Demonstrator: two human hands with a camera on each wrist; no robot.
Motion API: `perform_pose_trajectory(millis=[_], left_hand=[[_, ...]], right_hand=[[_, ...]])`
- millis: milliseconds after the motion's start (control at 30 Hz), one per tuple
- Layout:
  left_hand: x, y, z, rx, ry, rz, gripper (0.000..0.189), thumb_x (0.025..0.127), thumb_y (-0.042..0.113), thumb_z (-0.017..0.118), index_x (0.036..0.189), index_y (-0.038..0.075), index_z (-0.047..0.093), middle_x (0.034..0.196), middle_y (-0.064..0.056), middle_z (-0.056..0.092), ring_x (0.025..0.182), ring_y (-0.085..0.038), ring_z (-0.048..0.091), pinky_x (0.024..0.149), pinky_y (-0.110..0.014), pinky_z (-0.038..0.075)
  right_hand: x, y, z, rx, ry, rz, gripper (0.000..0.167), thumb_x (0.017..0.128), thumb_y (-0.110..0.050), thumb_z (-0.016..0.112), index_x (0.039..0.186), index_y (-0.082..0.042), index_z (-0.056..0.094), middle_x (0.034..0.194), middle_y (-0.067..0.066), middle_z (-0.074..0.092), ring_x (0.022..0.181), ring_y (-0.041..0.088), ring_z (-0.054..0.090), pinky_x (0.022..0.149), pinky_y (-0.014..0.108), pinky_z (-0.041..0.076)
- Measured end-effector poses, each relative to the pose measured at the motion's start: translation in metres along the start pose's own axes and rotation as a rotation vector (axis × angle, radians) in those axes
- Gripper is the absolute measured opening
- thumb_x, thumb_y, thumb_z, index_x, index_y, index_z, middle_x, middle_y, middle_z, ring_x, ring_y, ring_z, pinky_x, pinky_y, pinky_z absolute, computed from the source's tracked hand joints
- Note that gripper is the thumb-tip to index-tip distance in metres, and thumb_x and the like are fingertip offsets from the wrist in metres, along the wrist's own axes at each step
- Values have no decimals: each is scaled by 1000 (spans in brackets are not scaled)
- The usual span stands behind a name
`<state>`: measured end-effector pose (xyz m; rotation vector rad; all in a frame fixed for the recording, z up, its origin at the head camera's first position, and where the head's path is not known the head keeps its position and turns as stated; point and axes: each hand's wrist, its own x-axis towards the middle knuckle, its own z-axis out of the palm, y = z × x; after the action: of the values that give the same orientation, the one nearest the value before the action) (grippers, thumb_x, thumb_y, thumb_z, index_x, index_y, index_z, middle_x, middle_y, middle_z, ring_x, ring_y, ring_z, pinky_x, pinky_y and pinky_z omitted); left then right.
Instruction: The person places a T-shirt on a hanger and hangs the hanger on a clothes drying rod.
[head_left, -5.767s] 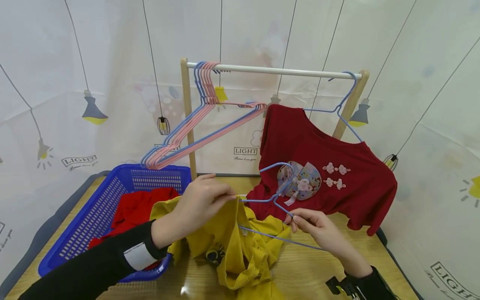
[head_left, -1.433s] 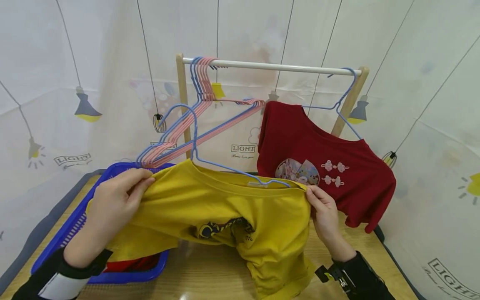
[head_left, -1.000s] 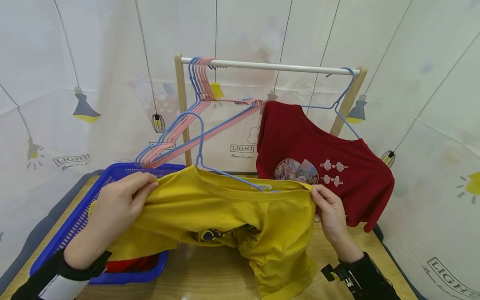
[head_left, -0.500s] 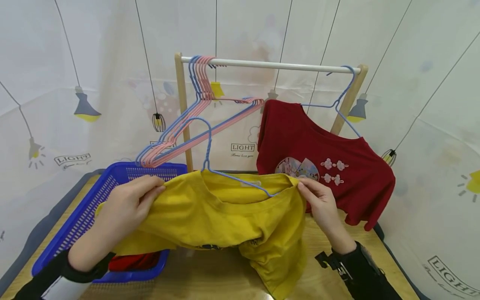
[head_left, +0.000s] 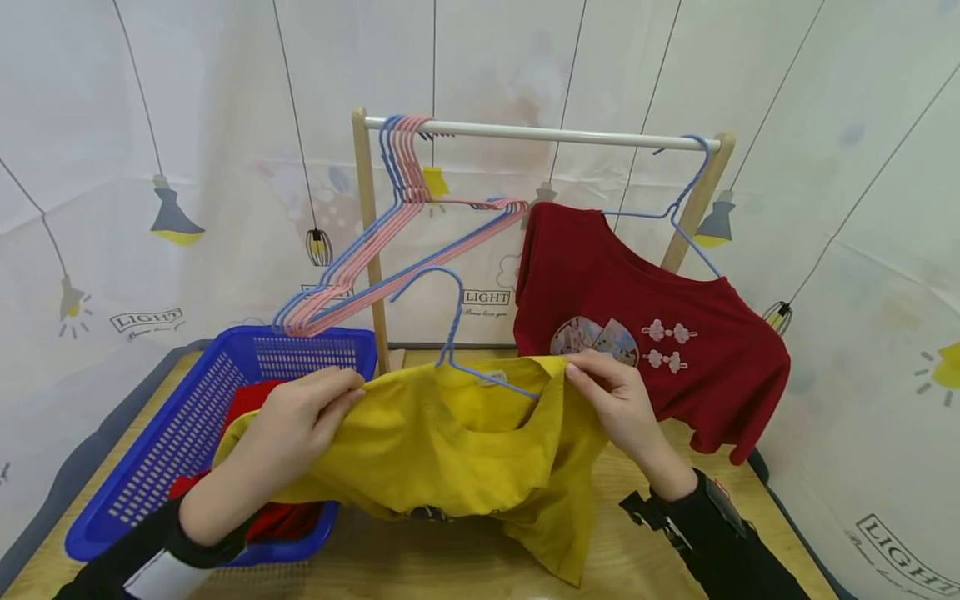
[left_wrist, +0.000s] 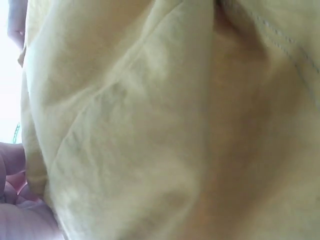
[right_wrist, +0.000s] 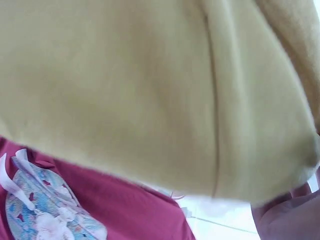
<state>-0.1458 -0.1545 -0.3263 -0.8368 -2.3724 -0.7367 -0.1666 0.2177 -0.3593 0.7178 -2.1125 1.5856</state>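
Note:
A yellow T-shirt (head_left: 480, 458) is stretched between both hands above the table. My left hand (head_left: 300, 425) pinches its left shoulder, and my right hand (head_left: 618, 404) pinches the cloth at the right side of the collar. From the neck opening rises the hook of a blue clothes hanger (head_left: 453, 321); one arm of it shows inside the collar and the rest is hidden by the cloth. In the left wrist view the yellow cloth (left_wrist: 125, 125) covers nearly everything, with fingers at the left edge. The right wrist view shows yellow cloth (right_wrist: 125, 90) over part of the red shirt.
Behind stands a rack with a white rail (head_left: 540, 131). Several pink and blue hangers (head_left: 405, 208) hang at its left end. A dark red shirt (head_left: 637, 333) hangs at its right. A blue basket (head_left: 150, 450) with red clothing (head_left: 251, 404) sits at left on the wooden table (head_left: 675, 542).
Earlier the right hand held the hanger; now its hook stands up from the yellow T-shirt's collar. Lately both hands have drawn closer together, and the hook has sunk lower and shifted right.

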Motion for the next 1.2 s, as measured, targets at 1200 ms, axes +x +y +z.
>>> perform_pose_trajectory(millis=[1200], left_hand=[[3, -2, 10, -98, 8, -127, 12, 93, 4, 69, 89, 15, 67, 80, 3, 63, 68, -6, 51, 62, -22, 50]], right_hand=[[-6, 2, -3, -621, -75, -286, 21, 84, 2, 77, 104, -6, 75, 94, 2, 75, 82, 12, 61, 74, 17, 47]])
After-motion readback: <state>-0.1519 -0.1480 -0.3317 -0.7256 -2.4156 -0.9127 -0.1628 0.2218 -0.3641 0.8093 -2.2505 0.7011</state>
